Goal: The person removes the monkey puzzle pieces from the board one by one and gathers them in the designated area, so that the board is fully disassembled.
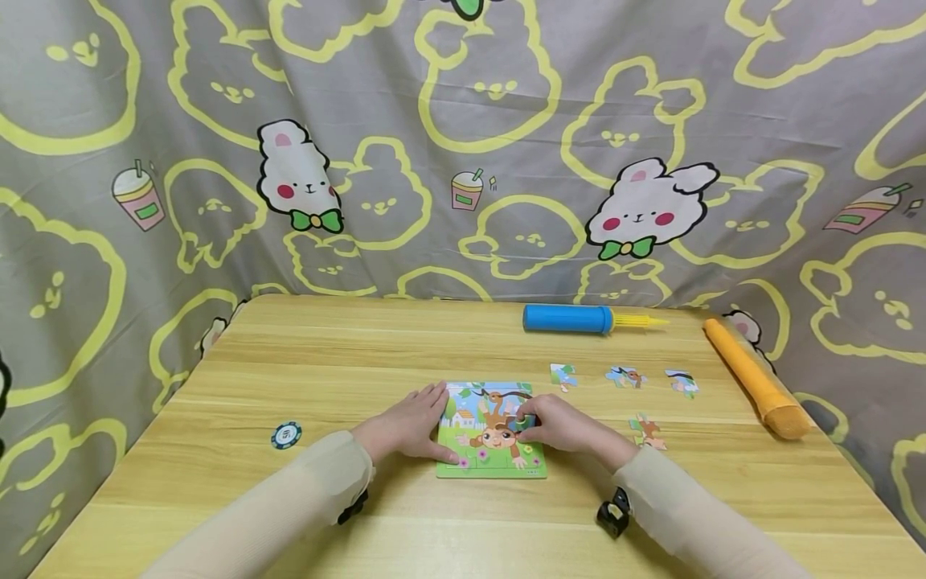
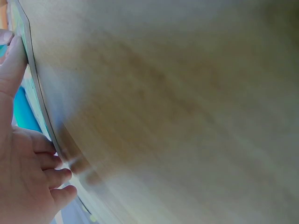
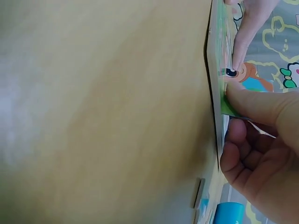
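A square monkey jigsaw board (image 1: 492,465) lies flat on the wooden table (image 1: 463,515), in front of me. My left hand (image 1: 423,420) rests with straight fingers on the board's left edge; the left wrist view shows that hand (image 2: 25,172) beside the board's rim (image 2: 38,95). My right hand (image 1: 542,424) pinches a small green puzzle piece (image 1: 522,421) over the picture's right half. In the right wrist view, thumb and forefinger (image 3: 254,103) hold that piece (image 3: 228,106) against the board (image 3: 214,93).
Several loose puzzle pieces (image 1: 625,376) lie right of the board, one (image 1: 649,433) close to my right wrist. A blue pump (image 1: 571,318) lies at the back, an orange tube (image 1: 755,378) at the right edge, a poker chip (image 1: 286,435) at the left. A patterned curtain surrounds the table.
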Tool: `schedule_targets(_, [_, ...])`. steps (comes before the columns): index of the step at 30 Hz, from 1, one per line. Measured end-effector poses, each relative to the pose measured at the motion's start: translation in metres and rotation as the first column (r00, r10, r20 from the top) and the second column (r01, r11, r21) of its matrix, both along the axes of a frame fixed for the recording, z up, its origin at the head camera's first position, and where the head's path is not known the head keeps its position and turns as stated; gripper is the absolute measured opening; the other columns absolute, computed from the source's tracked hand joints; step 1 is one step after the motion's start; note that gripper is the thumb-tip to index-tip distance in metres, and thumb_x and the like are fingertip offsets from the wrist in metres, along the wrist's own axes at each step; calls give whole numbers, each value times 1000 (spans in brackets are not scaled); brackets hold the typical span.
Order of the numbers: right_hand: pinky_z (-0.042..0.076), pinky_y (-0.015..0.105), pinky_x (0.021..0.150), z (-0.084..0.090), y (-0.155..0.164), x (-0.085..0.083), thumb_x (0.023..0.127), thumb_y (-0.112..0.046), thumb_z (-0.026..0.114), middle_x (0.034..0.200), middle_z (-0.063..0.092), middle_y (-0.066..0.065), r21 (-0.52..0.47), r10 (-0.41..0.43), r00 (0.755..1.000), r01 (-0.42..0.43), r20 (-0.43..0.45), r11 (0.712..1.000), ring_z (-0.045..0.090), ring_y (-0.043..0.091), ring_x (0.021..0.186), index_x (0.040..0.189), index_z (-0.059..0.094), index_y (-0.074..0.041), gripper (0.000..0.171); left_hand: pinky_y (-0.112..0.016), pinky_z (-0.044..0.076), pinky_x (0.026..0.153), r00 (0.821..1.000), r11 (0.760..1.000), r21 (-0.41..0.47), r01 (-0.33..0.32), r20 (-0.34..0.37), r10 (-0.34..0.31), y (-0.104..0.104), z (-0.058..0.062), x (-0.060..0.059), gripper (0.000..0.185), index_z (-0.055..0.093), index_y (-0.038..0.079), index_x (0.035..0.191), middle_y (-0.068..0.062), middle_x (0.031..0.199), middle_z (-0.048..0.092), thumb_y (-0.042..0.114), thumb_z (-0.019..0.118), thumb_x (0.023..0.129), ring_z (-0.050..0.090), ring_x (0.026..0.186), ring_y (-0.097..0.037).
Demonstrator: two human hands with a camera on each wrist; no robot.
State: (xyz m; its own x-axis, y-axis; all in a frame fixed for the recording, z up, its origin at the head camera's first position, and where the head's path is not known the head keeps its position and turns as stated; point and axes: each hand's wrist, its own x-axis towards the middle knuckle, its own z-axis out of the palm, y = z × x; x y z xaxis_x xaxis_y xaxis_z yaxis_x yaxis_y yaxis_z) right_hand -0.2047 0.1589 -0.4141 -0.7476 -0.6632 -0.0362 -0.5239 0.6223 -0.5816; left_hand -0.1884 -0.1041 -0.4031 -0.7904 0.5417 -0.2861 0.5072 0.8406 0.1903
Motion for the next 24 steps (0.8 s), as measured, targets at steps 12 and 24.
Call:
schedule_targets(12, [41,27,56,12,29,2,93,-13,55,78,53,-1,-104,-4,998,10,59,995,45,11,65,102,57,-7,11,-44,14,109,1000,1000,6,-4,6,4,-1,-1,0,108,18,-5,144,-20,150,11,68,56,74,11,136,-33])
schedule_targets(24, [41,26,46,26,125,11,90,-6,59,67,49,4,-254,-240,971,228,-17,940,44,11,53,96,55,-4,8,-43,13,109,1000,1000,8,-7,13,7,-1,-1,0,107,17,-5,144,-19,150,11,67,56,75,10,137,-32])
